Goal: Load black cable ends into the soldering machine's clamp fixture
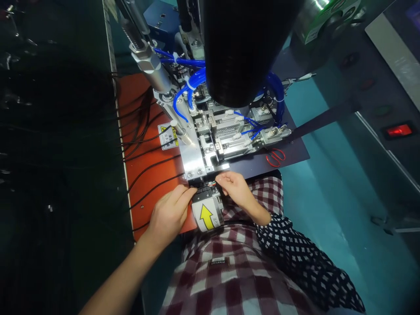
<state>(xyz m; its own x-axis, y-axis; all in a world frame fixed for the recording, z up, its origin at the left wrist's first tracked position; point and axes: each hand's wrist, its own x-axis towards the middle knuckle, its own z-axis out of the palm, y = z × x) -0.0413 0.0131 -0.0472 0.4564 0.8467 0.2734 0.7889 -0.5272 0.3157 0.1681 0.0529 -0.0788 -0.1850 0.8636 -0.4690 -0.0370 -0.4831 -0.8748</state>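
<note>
My left hand (170,212) is closed in a pinch at the left side of a small black fixture (202,193). A thin black cable (140,227) runs across the orange board and under this hand; it appears to be between the fingertips, though they hide the grip. My right hand (233,187) pinches the thin coloured wires (212,183) just above the fixture, on its right side. The wires' ends are hidden by the fingers. Below the fixture is a white label (206,215) with a yellow arrow pointing up.
Beyond my hands stands a metal machine (226,135) with cylinders and blue air hoses (197,78). Several black cables cross the orange board (147,166) at left. A black tube (246,52) hangs overhead. A red wire loop (275,157) lies at right, near a lit red switch (398,130).
</note>
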